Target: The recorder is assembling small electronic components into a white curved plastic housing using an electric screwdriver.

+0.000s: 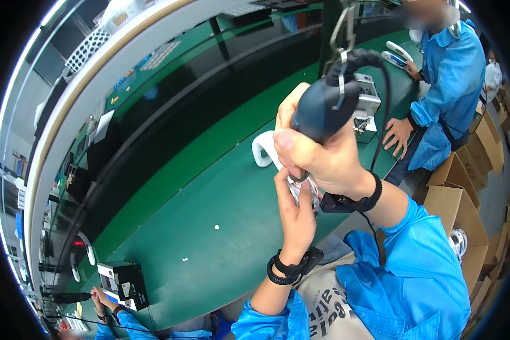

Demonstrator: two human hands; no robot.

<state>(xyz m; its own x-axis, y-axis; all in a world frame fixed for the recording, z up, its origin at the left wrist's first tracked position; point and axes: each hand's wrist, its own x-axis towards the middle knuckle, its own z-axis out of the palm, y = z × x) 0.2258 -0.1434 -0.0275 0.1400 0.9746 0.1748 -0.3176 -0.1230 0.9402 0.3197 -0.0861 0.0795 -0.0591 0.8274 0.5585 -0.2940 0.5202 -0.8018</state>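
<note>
My right hand (328, 156) is wrapped round a dark electric screwdriver (326, 105), which hangs from a metal hook by its top and trails a black cable. The tool points down toward my left hand (296, 218). In the fingers of that left hand is a white curved plastic part (262, 152), its looped end sticking out to the left. A shiny, clear-looking piece (304, 190) shows between my left fingers; what it is I cannot make out. My right hand hides the screwdriver's tip and most of the white part.
Below lies a green bench (192, 249) with small white scraps. A dark conveyor belt (170, 113) runs along its far side. A metal fixture (367, 105) stands behind my right hand. One co-worker (450, 90) is at the right, another's hands (99, 297) are by a black box (124, 283). Cardboard boxes (459, 209) stand right.
</note>
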